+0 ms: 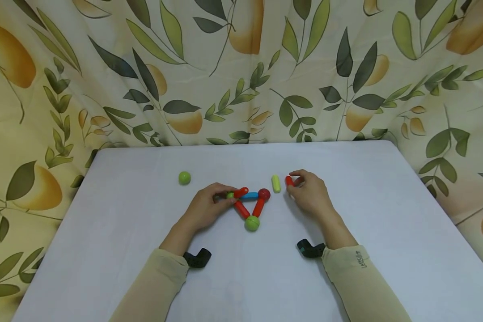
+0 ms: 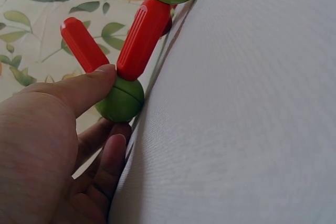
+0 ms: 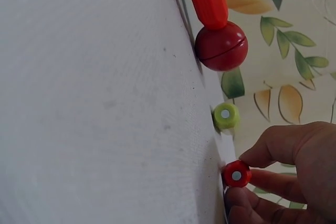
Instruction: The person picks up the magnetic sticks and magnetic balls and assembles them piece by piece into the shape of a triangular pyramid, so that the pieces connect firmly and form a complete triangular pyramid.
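Observation:
A triangle of magnetic rods and balls lies on the table. Its corners are a front green ball point(image 1: 252, 223), a red ball point(image 1: 264, 194) and a left green ball point(image 2: 122, 102). Two red rods and a blue rod point(image 1: 249, 196) form the sides. One more red rod point(image 2: 84, 44) slants up from the left ball. My left hand point(image 1: 204, 206) grips that left ball between thumb and fingers. Right of the triangle, my right hand point(image 1: 311, 194) pinches a separate red rod point(image 3: 237, 174), its metal end showing. Beside it lies a lime-green rod point(image 1: 276, 184).
A loose green ball point(image 1: 184, 178) sits at the back left of the white table point(image 1: 241, 281). Behind the table hangs a leaf-and-fruit patterned curtain point(image 1: 225, 89). Black wrist cameras point(image 1: 198, 258) stick out from both sleeves.

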The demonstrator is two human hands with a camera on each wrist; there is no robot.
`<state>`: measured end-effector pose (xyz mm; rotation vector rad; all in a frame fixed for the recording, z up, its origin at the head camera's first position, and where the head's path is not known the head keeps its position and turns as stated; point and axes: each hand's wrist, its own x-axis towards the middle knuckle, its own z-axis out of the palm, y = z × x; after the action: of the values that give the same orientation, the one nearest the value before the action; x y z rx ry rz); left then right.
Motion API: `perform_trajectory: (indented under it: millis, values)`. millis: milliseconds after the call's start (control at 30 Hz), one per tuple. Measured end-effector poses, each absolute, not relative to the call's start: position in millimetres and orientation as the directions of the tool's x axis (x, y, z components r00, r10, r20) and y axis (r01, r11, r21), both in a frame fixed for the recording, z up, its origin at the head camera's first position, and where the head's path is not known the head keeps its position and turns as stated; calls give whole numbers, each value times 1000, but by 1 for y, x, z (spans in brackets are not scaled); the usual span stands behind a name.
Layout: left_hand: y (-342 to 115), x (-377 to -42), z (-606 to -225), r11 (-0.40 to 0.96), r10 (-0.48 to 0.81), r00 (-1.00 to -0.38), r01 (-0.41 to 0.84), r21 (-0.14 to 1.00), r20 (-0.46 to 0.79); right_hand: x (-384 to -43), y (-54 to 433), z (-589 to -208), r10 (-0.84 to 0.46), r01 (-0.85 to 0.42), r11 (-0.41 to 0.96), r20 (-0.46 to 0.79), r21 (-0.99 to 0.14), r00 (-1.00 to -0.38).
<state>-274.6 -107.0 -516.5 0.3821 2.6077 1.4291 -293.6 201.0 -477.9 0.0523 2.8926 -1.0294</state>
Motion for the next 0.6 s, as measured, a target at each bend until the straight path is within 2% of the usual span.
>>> perform_trajectory:
  millis: [600]
  values:
    - [-104,-272,-518,528,282,-959,149,836,-7,-293,202,-483,31,51,810,-45,-584,-999]
